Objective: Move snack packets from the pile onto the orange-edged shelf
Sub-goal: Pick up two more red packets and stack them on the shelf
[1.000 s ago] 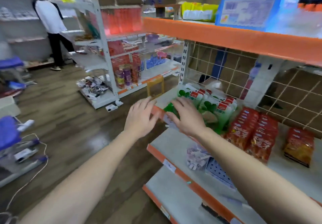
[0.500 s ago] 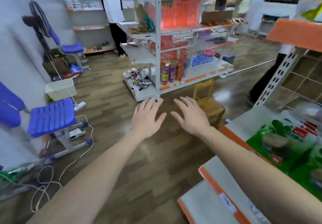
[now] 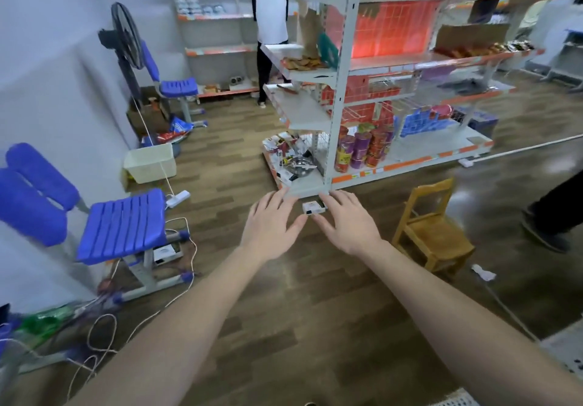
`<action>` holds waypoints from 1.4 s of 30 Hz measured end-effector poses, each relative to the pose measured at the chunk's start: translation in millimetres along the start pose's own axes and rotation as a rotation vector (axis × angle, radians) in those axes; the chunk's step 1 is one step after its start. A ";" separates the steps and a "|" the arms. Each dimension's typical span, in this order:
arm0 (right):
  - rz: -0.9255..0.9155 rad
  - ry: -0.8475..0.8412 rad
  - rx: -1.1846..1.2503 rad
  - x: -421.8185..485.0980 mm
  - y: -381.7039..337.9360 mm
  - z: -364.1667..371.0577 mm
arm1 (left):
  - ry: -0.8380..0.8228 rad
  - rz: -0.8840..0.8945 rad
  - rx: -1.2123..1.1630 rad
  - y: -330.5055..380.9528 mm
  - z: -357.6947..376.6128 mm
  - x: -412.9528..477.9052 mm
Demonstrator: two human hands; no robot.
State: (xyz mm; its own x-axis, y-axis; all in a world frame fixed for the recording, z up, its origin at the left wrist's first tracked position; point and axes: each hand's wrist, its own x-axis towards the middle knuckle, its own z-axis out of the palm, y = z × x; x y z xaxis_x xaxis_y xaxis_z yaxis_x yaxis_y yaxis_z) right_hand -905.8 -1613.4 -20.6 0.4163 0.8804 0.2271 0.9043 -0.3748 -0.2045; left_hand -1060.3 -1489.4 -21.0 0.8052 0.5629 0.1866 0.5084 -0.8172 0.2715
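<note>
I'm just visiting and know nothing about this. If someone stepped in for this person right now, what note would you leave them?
Left hand: open, fingers spread, holding nothing, out over the wooden floor.
Right hand: also open and empty, beside the left.
Things: blurred green packets lie on the floor at far left, near the blue chair; possibly the pile. An orange-edged shelf unit stands ahead across the aisle.
Done: cannot tell from this view how many packets are shelved.
Left: pick up packets and set them on the orange-edged shelf.
</note>
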 end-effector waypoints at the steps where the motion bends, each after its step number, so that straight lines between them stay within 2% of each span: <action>1: -0.007 -0.010 0.003 18.8 4.0 4.2 | -0.002 -0.009 0.001 -6.9 0.5 16.0; 13: -0.018 -0.061 0.024 229.4 32.1 67.6 | 0.006 -0.076 -0.023 -116.7 18.5 194.4; 26: 0.047 -0.001 0.048 497.7 26.8 121.1 | -0.006 -0.002 -0.027 -280.4 12.6 432.8; 35: 0.082 0.001 0.096 642.8 46.7 160.3 | -0.010 0.042 -0.036 -352.2 36.7 580.5; 42: 0.056 0.068 0.119 775.6 76.8 182.2 | 0.003 0.052 -0.045 -397.1 48.3 708.5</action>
State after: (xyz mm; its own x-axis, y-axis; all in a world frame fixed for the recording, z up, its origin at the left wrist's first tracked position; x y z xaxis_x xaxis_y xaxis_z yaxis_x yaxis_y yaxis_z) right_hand -530.8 -906.4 -33.7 0.4747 0.8360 0.2751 0.8636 -0.3822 -0.3289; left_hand -677.0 -772.1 -42.1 0.8291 0.5206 0.2040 0.4521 -0.8388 0.3033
